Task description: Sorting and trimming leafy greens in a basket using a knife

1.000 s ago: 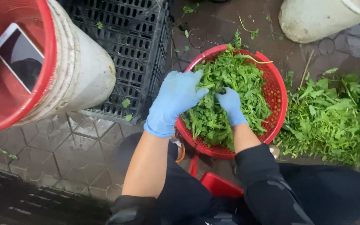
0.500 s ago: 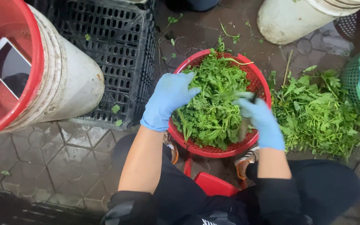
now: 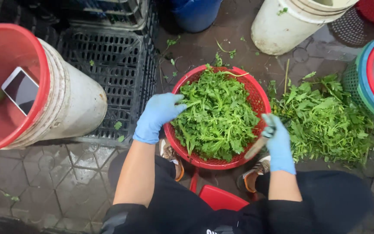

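Head view: gloved left hand (image 3: pixel 157 116), fingers spread, rests on leafy greens (image 3: pixel 216 115) in a red basket (image 3: pixel 256 97) on the floor; right hand (image 3: pixel 278 143) grips a knife handle (image 3: pixel 256 146) beside loose greens (image 3: pixel 325 119), apparently mid-sorting.

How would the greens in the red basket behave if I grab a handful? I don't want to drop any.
The greens look thin-stemmed and leafy, so probably floppy and light. Scraps lie scattered on the wet floor, so loose bits likely slip out.
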